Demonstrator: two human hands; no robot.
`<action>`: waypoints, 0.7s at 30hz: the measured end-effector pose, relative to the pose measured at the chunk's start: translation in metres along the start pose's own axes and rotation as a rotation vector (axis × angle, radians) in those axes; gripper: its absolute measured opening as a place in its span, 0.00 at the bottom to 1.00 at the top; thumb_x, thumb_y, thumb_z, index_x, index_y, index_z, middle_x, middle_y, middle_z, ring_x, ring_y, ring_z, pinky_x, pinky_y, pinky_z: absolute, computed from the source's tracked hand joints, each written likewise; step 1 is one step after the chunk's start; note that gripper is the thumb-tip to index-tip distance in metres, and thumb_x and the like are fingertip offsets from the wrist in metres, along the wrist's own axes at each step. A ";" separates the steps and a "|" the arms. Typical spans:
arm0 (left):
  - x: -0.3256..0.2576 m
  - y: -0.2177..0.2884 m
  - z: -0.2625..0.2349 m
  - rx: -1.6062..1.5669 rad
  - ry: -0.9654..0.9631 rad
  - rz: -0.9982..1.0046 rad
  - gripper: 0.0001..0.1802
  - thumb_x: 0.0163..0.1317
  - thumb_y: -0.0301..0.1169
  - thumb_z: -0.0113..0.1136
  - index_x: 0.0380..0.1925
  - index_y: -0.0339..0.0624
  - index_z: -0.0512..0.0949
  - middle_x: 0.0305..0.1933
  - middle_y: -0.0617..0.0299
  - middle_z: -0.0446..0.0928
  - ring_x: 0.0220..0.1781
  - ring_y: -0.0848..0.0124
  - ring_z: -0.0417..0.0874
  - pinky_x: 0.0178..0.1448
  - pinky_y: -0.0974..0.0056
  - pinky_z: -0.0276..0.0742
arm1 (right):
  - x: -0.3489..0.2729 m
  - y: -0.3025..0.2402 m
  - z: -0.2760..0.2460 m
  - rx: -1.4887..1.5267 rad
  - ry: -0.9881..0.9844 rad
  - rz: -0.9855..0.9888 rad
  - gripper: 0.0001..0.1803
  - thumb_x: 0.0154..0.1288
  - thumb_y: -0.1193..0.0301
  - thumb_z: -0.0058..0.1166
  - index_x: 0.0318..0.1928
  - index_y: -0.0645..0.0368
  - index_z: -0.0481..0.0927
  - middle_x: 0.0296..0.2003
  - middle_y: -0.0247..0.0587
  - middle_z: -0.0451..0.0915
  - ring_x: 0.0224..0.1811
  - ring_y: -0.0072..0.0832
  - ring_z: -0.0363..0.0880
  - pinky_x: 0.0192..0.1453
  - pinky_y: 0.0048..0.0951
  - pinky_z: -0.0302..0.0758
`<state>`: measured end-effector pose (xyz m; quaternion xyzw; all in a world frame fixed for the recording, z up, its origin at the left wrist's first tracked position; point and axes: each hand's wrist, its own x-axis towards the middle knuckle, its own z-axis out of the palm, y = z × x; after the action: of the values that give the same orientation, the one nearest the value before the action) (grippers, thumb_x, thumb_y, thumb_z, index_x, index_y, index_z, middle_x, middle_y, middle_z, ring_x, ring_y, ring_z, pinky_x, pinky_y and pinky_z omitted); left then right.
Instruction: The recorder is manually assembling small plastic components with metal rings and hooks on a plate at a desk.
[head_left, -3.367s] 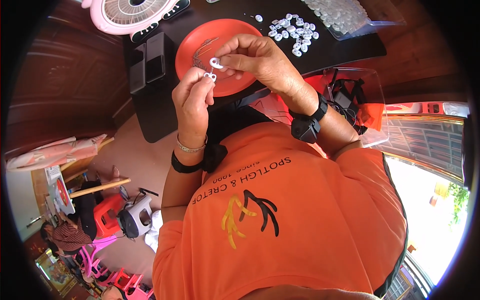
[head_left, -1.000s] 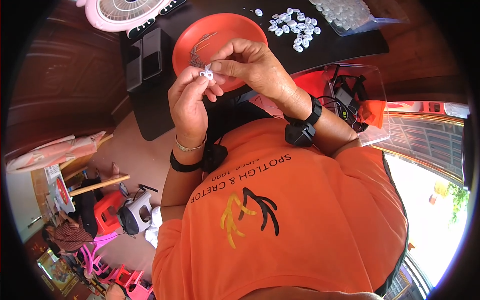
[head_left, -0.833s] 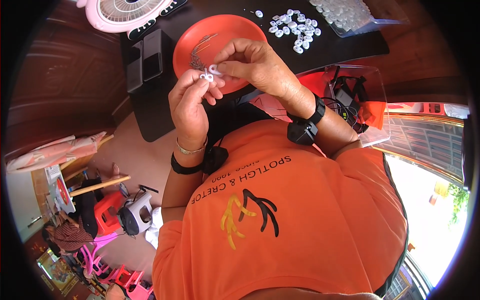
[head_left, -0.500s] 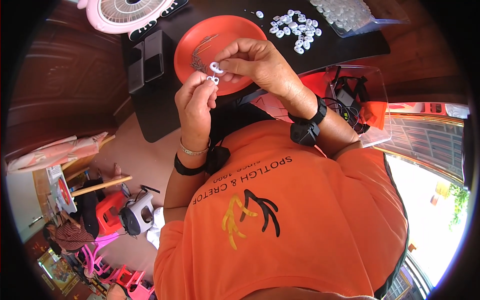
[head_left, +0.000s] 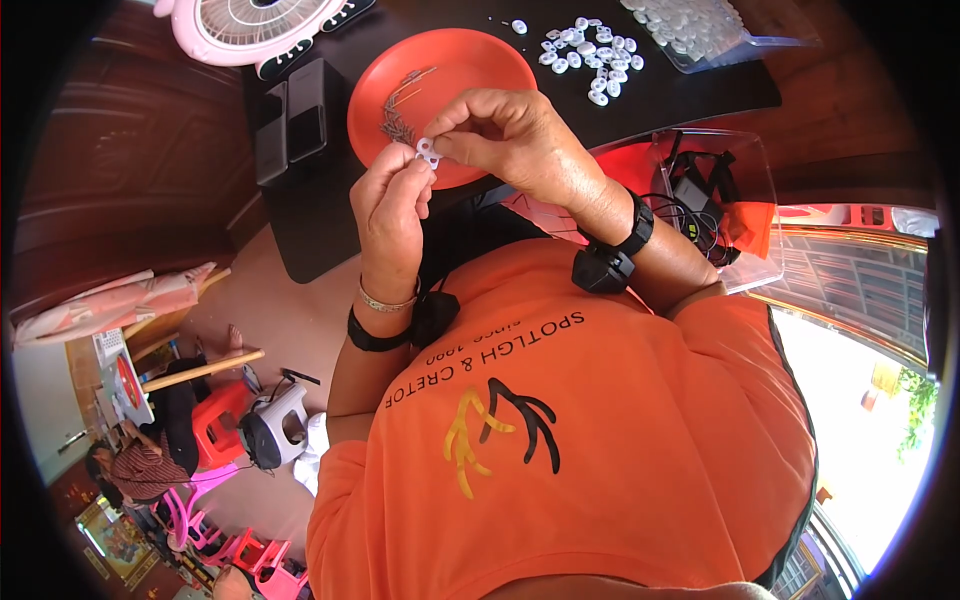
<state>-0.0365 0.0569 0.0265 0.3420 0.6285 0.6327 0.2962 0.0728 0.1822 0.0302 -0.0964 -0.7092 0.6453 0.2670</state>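
Note:
Over the near part of an orange-red plate (head_left: pixel 470 60), my left hand (head_left: pixel 392 210) pinches a small white plastic piece with holes (head_left: pixel 430 161) between thumb and fingers. From the upper right my right hand (head_left: pixel 520 140) grips a second white piece (head_left: pixel 426 146), set against the first one. The two pieces touch, or nearly so; the fingertips partly cover both. Thin grey metal pins (head_left: pixel 397 122) lie in a loose heap on the plate, left of my fingers.
Several matching white pieces (head_left: pixel 600 62) lie scattered on the black table (head_left: pixel 310 220). Behind them a clear tray (head_left: pixel 720 50) holds many more. Two dark grey boxes (head_left: pixel 305 112) and a pink fan (head_left: pixel 262 25) stand left. A clear bin with cables (head_left: pixel 700 200) sits right. Another person (head_left: pixel 145 465) is far left.
My right hand has moved down and toward the left hand, bringing its white piece against the other one. The thin pin visible between the pieces before no longer shows. My left hand has hardly moved.

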 end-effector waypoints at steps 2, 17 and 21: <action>0.000 0.001 0.000 -0.016 -0.013 0.006 0.11 0.62 0.29 0.47 0.20 0.41 0.68 0.19 0.68 0.67 0.18 0.82 0.62 0.22 0.75 0.53 | 0.000 0.000 0.000 -0.015 -0.005 0.003 0.04 0.64 0.77 0.57 0.39 0.63 0.81 0.34 0.33 0.82 0.39 0.17 0.80 0.47 0.20 0.78; -0.001 -0.006 -0.002 -0.173 -0.066 0.006 0.12 0.65 0.33 0.45 0.28 0.36 0.72 0.20 0.63 0.69 0.20 0.77 0.67 0.24 0.73 0.58 | -0.004 0.003 0.006 -0.047 -0.012 -0.086 0.12 0.55 0.77 0.64 0.40 0.59 0.79 0.32 0.34 0.82 0.36 0.22 0.82 0.38 0.24 0.80; -0.002 -0.001 0.001 -0.237 -0.034 -0.036 0.13 0.64 0.35 0.48 0.26 0.37 0.75 0.19 0.66 0.71 0.19 0.80 0.67 0.24 0.75 0.59 | -0.004 -0.003 0.001 -0.269 -0.072 -0.215 0.14 0.56 0.79 0.63 0.44 0.59 0.79 0.37 0.36 0.81 0.42 0.26 0.82 0.44 0.26 0.79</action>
<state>-0.0345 0.0562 0.0253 0.3041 0.5503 0.6913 0.3562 0.0761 0.1785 0.0322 -0.0317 -0.8044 0.5154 0.2937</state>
